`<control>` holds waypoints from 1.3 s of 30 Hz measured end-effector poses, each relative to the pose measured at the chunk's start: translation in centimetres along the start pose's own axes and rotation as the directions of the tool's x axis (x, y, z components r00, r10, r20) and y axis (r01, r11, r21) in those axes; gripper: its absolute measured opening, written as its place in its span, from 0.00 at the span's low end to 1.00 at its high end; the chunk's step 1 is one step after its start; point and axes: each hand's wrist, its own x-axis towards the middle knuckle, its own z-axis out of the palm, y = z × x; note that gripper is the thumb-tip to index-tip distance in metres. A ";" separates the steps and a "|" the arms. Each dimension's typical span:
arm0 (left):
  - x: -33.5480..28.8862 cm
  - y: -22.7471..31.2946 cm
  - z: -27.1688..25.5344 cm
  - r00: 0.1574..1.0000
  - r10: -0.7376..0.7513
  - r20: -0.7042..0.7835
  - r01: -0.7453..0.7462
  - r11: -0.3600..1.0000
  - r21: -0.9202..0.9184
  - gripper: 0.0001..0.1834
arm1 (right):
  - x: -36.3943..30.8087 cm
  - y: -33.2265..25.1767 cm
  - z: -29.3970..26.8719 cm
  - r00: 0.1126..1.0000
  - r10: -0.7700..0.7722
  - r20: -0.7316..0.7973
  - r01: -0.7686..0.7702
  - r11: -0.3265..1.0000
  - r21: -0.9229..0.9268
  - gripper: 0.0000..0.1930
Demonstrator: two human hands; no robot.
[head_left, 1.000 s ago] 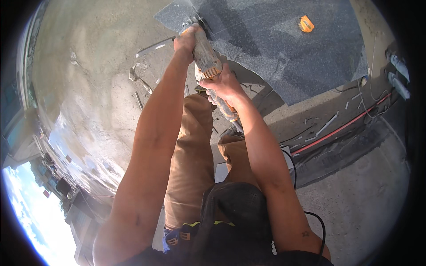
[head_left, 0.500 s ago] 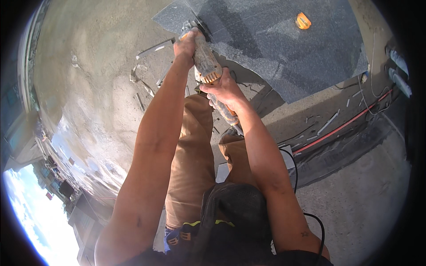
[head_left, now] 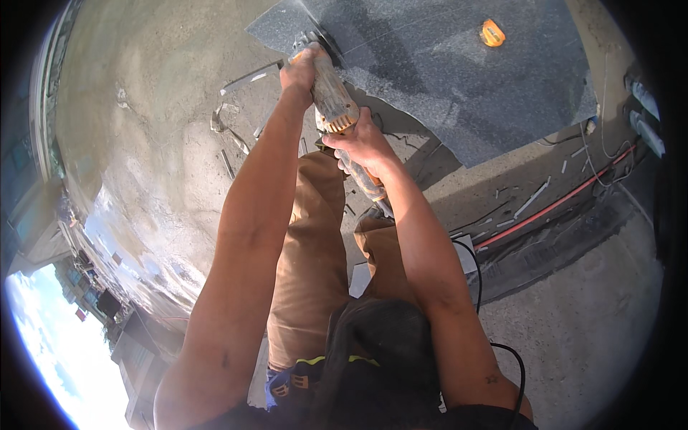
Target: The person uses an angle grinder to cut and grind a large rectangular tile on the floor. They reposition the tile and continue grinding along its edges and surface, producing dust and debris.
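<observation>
Both my hands grip a dusty orange-and-grey angle grinder (head_left: pixel 332 93). My left hand (head_left: pixel 299 70) is wrapped round its front end, close to the grinder's head. Farther back, my right hand (head_left: pixel 364 145) is closed round the rear handle. The cutting disc (head_left: pixel 327 47) stands edge-on at the left part of a dark grey speckled stone slab (head_left: pixel 466 93), by a line running across its surface. Whether the disc is sunk into the stone I cannot tell. An orange tape measure (head_left: pixel 492 33) lies on the slab, away from the grinder.
Thin stone offcuts (head_left: pixel 532 198) and scraps are strewn on the concrete. A red hose (head_left: pixel 555 211) runs along the ground at right. A black power cord (head_left: pixel 479 276) passes my right arm. Someone's lower legs or shoes (head_left: pixel 645 115) show at the far right.
The disc and my hands have shifted very slightly along the slab, if at all. The tape measure appears a little lower and farther right, with a small shift of the view.
</observation>
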 end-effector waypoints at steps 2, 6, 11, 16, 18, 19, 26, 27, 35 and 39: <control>0.5 0.5 0.1 1.000 0.015 0.002 -0.015 1.000 -0.008 0.41 | 0.8 -0.1 -0.2 1.000 0.020 0.014 -0.019 1.000 -0.012 0.38; 2.5 1.4 0.3 1.000 -0.013 -0.019 0.013 1.000 -0.003 0.42 | 3.0 -0.2 0.3 0.996 -0.075 -0.042 0.069 0.988 -0.135 0.41; 5.0 1.7 0.0 0.999 -0.021 0.031 0.022 0.999 -0.030 0.48 | 4.6 -0.4 0.2 0.997 -0.081 -0.018 0.078 0.990 -0.121 0.44; 4.5 1.1 -0.3 0.999 -0.021 0.030 0.021 1.000 0.016 0.47 | 4.1 0.5 0.2 0.994 -0.099 -0.036 0.090 0.976 -0.199 0.45; 3.5 0.9 -0.3 1.000 -0.017 0.008 0.017 1.000 0.019 0.42 | 3.8 0.8 0.3 0.995 -0.091 -0.034 0.082 0.974 -0.212 0.45; 2.8 0.7 -0.1 1.000 -0.012 -0.008 0.012 1.000 0.015 0.38 | 3.6 0.8 0.3 0.996 -0.085 -0.033 0.076 0.974 -0.216 0.45; 0.4 0.3 0.0 1.000 -0.015 -0.020 0.015 1.000 -0.005 0.35 | 0.8 -0.1 0.1 1.000 -0.007 -0.007 0.007 0.996 -0.088 0.37; 0.4 0.3 0.0 1.000 -0.013 -0.024 0.013 1.000 -0.006 0.35 | 0.4 -0.3 0.1 1.000 0.000 -0.008 0.000 0.998 -0.061 0.35; -0.1 -0.3 -0.2 1.000 -0.017 0.018 0.017 1.000 -0.005 0.44 | -1.0 -0.9 -0.1 0.999 0.036 -0.008 -0.036 0.999 -0.020 0.35; -0.2 -0.4 -0.1 1.000 -0.004 0.014 0.004 1.000 -0.024 0.46 | -1.1 -0.7 -0.2 0.999 0.039 0.002 -0.039 0.999 -0.018 0.34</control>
